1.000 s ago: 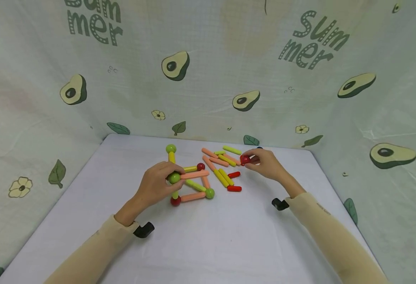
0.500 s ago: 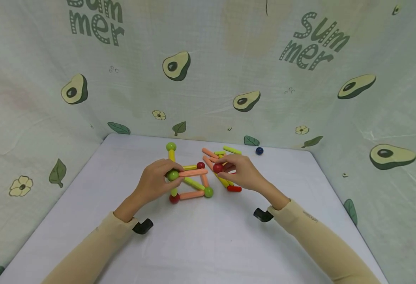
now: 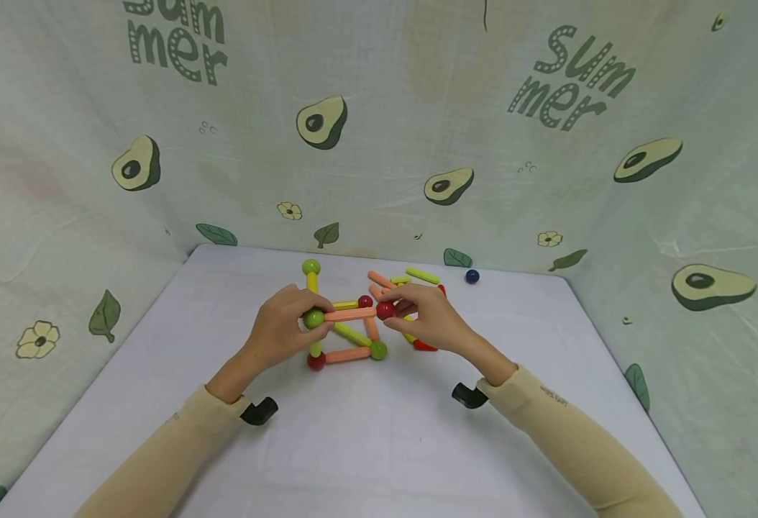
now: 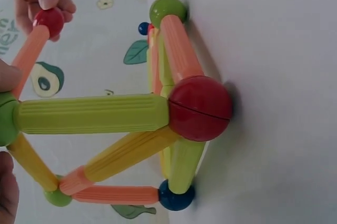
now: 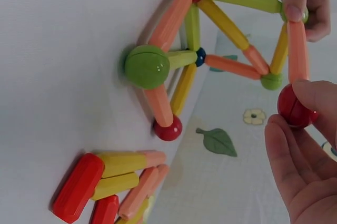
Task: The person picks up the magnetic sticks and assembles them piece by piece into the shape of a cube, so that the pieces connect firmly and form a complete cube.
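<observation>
My left hand pinches a green ball at a raised corner of a framework of magnetic sticks and balls. From that ball a salmon stick reaches right, above the table. My right hand pinches a red ball between thumb and fingers, right at the stick's free end. Below, the framework's base rests on the table, with a red ball, a green ball and a blue ball at its corners. A light-green stick rises to the left hand's ball.
Loose yellow, salmon and red sticks lie in a pile right of the framework, partly behind my right hand. One light-green stick is at the back. A dark blue ball sits near the table's far edge, before the printed cloth.
My right hand has carried the red ball left from beyond the pile to the salmon stick's end, uncovering the dark blue ball. My left hand has kept its grip, barely moving.
</observation>
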Tool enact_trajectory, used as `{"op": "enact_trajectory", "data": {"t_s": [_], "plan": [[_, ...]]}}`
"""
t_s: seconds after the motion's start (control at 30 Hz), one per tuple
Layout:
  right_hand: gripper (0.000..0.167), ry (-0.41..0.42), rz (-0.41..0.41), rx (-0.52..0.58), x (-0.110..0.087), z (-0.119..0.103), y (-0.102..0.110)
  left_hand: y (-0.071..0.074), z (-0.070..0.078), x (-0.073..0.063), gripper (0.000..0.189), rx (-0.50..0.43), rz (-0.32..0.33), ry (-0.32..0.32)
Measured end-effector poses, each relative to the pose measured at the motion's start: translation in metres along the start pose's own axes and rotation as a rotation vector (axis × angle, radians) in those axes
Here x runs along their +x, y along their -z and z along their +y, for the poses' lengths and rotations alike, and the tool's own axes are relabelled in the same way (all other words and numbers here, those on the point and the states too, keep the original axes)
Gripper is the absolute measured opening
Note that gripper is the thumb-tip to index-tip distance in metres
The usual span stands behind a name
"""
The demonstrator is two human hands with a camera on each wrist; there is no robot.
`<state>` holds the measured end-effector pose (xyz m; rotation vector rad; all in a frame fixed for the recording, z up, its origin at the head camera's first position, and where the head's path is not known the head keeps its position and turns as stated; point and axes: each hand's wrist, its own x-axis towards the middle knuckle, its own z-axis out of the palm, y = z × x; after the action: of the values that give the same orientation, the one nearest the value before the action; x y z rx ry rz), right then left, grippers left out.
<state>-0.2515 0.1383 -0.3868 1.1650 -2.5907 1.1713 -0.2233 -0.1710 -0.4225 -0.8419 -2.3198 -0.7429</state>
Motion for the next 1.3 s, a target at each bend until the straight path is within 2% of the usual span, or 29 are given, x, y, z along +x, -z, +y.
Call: {"op": "enact_trajectory", "data": {"t_s": [0.17, 0.33, 0.6, 0.87, 1.17, 1.3], "plan": [[0.04, -0.01, 0.004, -0.008, -0.001, 0.0, 0.001, -0.002, 0.005, 0.01, 0.03, 0.05, 0.018, -0.067], [0.041, -0.013, 0.016, 0.008, -0.001, 0.001, 0.0, -0.009, 0.016, 0.025, 0.034, 0.026, -0.021, -0.118], [0.038, -0.013, 0.057, 0.016, -0.003, 0.002, -0.003, -0.017, 0.032, 0.037, 0.041, 0.01, -0.117, -0.07], [0.038, 0.013, 0.063, 0.034, -0.002, 0.002, -0.002, -0.018, 0.034, 0.04, 0.035, 0.054, -0.139, -0.084], [0.039, 0.018, 0.07, 0.059, -0.002, 0.001, -0.002, -0.015, 0.034, 0.041, 0.036, 0.042, -0.178, -0.097], [0.039, 0.006, 0.065, 0.065, -0.002, 0.001, -0.004, -0.014, 0.034, 0.042, 0.037, 0.038, -0.17, -0.109]]}}
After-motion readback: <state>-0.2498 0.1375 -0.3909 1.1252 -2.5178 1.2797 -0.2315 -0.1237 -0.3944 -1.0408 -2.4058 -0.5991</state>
